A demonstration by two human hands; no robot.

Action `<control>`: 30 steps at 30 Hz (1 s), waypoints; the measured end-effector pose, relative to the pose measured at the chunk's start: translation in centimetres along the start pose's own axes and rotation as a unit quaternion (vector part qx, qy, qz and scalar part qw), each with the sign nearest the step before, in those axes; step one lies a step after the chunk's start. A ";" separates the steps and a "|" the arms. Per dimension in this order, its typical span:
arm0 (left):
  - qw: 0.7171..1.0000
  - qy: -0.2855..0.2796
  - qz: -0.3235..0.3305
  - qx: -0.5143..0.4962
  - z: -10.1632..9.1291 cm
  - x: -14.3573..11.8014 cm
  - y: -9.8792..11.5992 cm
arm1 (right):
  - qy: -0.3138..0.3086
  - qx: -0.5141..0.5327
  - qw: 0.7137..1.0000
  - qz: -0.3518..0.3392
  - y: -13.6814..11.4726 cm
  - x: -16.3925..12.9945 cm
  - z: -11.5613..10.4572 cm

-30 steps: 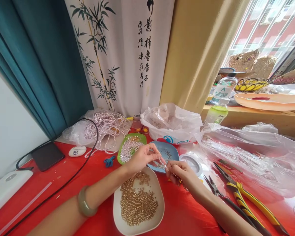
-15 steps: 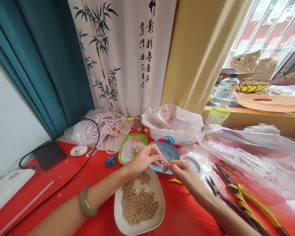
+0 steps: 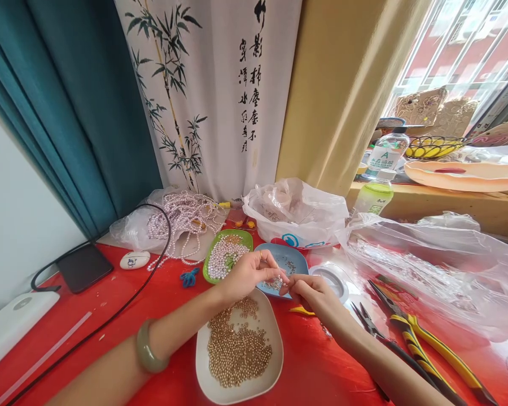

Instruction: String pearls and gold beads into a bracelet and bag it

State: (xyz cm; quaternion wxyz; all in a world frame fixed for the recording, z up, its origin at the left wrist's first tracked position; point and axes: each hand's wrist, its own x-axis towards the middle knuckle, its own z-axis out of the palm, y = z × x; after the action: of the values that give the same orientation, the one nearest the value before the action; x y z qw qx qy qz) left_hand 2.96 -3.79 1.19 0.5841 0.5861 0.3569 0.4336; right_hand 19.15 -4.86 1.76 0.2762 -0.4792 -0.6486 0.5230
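Observation:
My left hand, with a green bangle on the wrist, pinches small pale pearl beads between thumb and fingertips. Close against it, my right hand is closed in a pinch at the same beads; any thread between them is too fine to see. Both hands hover over the blue tray of small beads. Nearer me lies a cream tray of gold beads. Behind my left hand is a green tray of pearl beads. Under my right wrist shows a bit of beaded strand.
Pliers with yellow-black handles and smaller pliers lie right. Behind are plastic bags, pearl strands and a bottle. A black cable, phone and blue thread bundle lie left.
My fingertips have drawn slightly closer together around the beads. A short bit of beaded strand now shows below my right wrist. The trays have not moved.

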 end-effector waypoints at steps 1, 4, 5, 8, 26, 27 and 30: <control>1.000 -0.001 0.002 -0.005 0.0 0.0 0.0 | 0.003 -0.005 1.000 0.001 -0.1 -0.1 0.0; 1.000 0.002 0.005 -0.012 0.1 0.0 -0.1 | 0.009 -0.019 1.000 0.006 -0.6 -0.2 0.1; 1.000 0.003 0.005 -0.011 0.1 0.0 -0.1 | 0.011 -0.023 1.000 0.008 -0.7 -0.3 0.1; 1.000 0.008 0.007 -0.002 0.1 0.0 -0.3 | 0.016 -0.033 0.999 0.009 -0.8 -0.3 0.3; 1.000 0.024 -0.017 0.004 0.4 -0.1 -0.6 | 0.008 -0.059 0.998 0.018 -0.2 -0.1 0.1; 0.999 0.026 -0.021 0.003 0.4 -0.2 -0.6 | 0.009 -0.060 0.998 0.020 -0.1 -0.1 0.1; 0.999 0.030 -0.034 -0.009 0.4 -0.2 -0.5 | 0.012 -0.059 0.998 0.028 -0.1 0.0 0.1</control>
State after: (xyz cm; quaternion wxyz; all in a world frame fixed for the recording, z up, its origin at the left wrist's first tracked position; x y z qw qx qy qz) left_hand 3.30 -4.12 0.72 0.5929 0.5549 0.3900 0.4341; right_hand 19.06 -4.91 1.84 0.2406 -0.5192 -0.6610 0.4853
